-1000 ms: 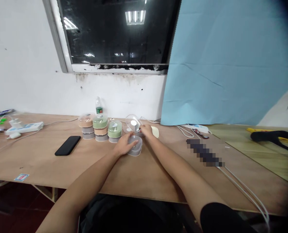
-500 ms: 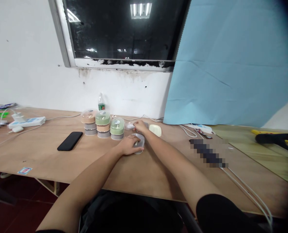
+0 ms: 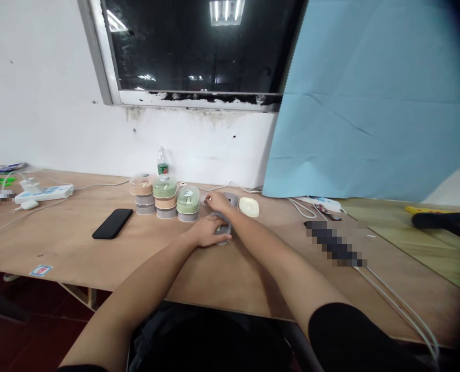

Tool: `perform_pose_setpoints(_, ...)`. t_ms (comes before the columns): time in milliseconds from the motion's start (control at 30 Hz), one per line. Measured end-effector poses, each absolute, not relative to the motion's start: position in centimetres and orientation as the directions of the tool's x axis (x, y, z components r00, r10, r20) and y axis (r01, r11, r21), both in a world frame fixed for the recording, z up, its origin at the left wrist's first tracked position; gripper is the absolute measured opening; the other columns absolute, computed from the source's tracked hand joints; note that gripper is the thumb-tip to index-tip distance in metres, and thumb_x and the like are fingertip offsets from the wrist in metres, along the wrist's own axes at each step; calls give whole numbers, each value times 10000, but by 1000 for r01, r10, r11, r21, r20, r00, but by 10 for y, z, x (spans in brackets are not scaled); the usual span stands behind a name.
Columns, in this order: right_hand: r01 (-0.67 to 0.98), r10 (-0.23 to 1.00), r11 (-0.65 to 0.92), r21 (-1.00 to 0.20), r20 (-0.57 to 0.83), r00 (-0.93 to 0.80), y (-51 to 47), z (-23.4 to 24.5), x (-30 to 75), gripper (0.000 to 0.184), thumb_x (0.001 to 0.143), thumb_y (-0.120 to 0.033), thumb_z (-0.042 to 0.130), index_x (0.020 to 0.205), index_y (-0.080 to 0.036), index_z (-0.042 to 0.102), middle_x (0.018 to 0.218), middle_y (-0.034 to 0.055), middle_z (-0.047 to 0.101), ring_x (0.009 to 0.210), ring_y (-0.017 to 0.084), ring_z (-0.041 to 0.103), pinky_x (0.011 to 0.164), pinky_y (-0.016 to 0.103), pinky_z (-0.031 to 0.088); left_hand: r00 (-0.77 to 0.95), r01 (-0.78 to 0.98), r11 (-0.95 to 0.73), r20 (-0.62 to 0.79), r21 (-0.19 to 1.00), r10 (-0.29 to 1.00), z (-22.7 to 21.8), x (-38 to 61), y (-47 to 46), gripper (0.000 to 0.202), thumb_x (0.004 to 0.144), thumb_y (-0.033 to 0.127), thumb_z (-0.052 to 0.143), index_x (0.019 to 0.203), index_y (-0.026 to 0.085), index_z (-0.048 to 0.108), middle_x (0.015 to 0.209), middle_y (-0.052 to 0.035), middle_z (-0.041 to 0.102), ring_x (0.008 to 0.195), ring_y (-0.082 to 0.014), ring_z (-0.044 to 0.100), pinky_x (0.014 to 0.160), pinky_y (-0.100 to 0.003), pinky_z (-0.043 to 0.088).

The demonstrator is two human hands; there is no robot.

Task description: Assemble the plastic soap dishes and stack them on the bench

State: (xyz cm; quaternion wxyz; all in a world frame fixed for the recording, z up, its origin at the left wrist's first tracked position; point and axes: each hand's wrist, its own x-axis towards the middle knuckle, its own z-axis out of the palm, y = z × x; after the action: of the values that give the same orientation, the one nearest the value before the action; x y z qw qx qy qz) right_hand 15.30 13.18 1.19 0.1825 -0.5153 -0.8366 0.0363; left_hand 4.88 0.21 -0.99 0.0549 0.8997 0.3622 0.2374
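Observation:
My left hand (image 3: pixel 209 231) is closed over a small grey oval box (image 3: pixel 226 228) on the table, its thumb stretched along the near side and its fingers partly hidden behind the right wrist. Just beyond it, my right hand (image 3: pixel 217 200) pinches what looks like a clear plastic lid (image 3: pixel 201 198), most of it hidden. Behind my right wrist sits another grey piece (image 3: pixel 232 198). A cream oval piece (image 3: pixel 249 206) lies to its right. Left of the hands stand stacked oval boxes with clear lids: a green one on grey (image 3: pixel 188 201), a green-topped stack (image 3: pixel 165 194) and an orange-topped stack (image 3: pixel 142 186).
A black phone (image 3: pixel 112 223) lies left of the stacks, and a plastic bottle (image 3: pixel 162 161) stands behind them. Power strips (image 3: pixel 55 192) and cables lie along the wall. At the right are a blurred dark object (image 3: pixel 333 244), white cables and a yellow-and-black tool (image 3: pixel 439 219).
My right hand has moved slightly left, uncovering more of the grey piece behind its wrist. My left hand stays on the grey box.

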Motion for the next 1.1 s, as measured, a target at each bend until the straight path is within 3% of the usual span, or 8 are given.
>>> perform_pose_setpoints(400,894,887,434,-108,228,-403,124,13,148,288,871,-348,521,1053,-190,681,1102,134,676,1042,255,605,869,317,434,627,622,-730,378,284,681,-9,50,1,605,826,632,488,1177,150,590,1181,-137,597,1087,-284,546,970,-414,414)
perform_pose_setpoints(633,903,895,416,-106,222,-386,126,12,145,301,888,-330,492,1035,-159,691,1099,176,672,1030,278,617,850,327,440,636,617,-729,357,298,684,-6,50,-1,612,809,629,518,1194,159,583,1186,-130,593,1093,-288,543,975,-416,411)
perform_pose_setpoints(1100,907,902,407,-113,209,-378,125,11,141,297,897,-318,464,989,-162,700,1087,172,675,1016,261,626,830,313,449,625,628,-723,368,287,688,-11,51,1,625,810,641,505,1172,138,591,1150,-139,599,1059,-284,556,945,-407,432)
